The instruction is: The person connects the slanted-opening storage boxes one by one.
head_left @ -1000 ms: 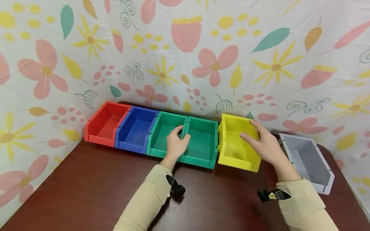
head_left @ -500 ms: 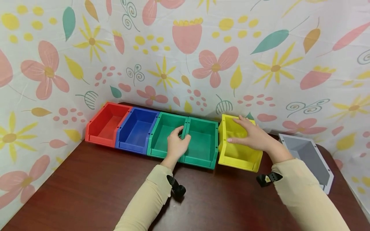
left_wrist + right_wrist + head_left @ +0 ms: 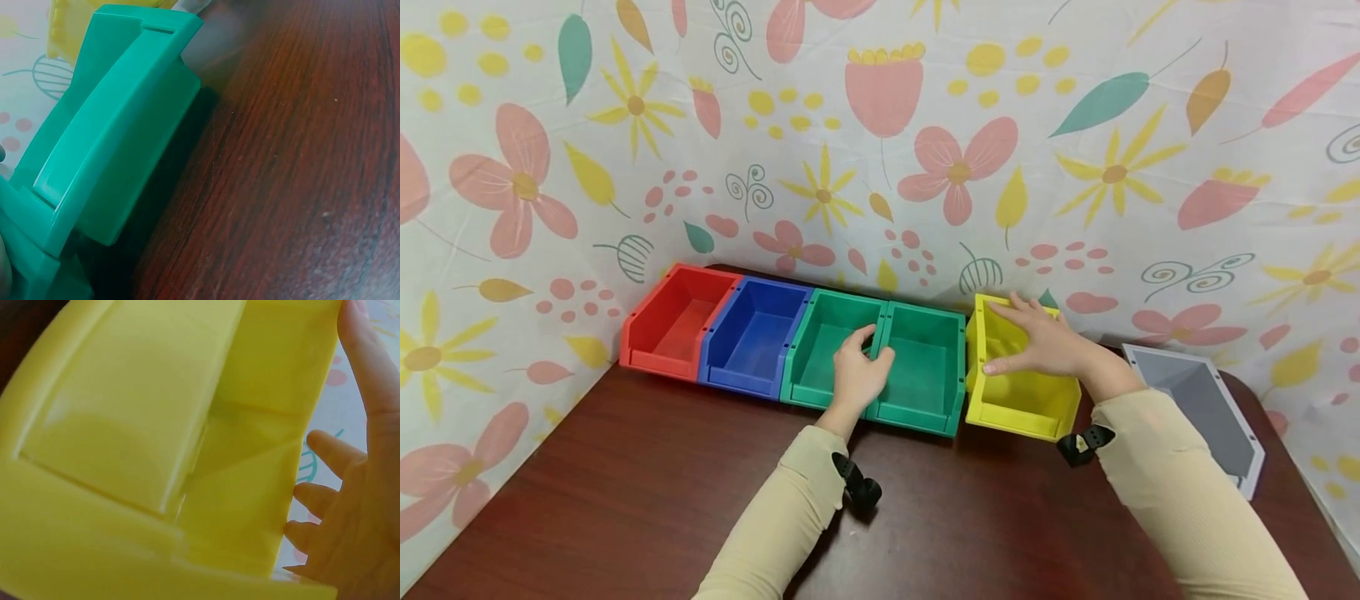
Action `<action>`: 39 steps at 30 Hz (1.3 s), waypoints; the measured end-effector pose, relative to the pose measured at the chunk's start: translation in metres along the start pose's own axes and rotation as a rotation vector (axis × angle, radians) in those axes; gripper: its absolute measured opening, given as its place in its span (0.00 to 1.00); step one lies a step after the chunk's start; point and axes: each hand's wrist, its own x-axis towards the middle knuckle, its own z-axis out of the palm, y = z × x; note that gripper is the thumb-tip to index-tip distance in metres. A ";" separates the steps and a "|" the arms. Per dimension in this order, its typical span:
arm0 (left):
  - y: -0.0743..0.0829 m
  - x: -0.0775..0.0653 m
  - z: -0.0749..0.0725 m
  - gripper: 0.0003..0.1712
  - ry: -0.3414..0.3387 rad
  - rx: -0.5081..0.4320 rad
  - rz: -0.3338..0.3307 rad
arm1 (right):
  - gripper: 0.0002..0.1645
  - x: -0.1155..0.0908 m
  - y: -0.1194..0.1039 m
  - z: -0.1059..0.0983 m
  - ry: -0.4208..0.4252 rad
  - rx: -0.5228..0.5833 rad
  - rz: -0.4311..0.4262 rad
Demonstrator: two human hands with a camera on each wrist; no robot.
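Note:
In the head view, my left hand grips the adjoining side walls of two green bins, with its thumb in the right green bin and its fingers over the left green bin. My right hand spreads over the yellow bin. Its thumb lies at the left wall, and its fingers reach toward the back. In the right wrist view, the fingertips meet the bin's far edge. A narrow gap parts the yellow bin from the right green one.
A blue bin and a red bin continue the row on the left. At the far right a grey bin sits angled, apart from the others. The brown table meets a flower-patterned cloth behind and at the sides.
My right hand has moved left and back, from the yellow bin's right side to over its inside. The yellow bin's front has shifted slightly backward. My left hand stays in place.

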 end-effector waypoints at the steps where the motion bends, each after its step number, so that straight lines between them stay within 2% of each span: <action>1: 0.000 0.000 0.000 0.29 0.000 -0.001 0.000 | 0.61 0.001 0.000 -0.001 -0.002 -0.004 0.001; 16: -0.003 -0.003 -0.001 0.28 0.003 0.003 0.009 | 0.60 0.008 -0.004 -0.004 -0.086 0.000 -0.011; 24: 0.000 -0.001 0.000 0.28 -0.002 0.021 0.016 | 0.63 0.010 -0.012 -0.011 -0.136 0.003 0.030; 33: 0.000 0.000 0.002 0.28 0.005 0.015 0.008 | 0.64 0.012 -0.016 -0.011 -0.156 0.047 0.038; 39: 0.000 0.000 0.001 0.28 0.005 0.010 0.003 | 0.65 0.016 -0.017 -0.009 -0.164 0.016 0.036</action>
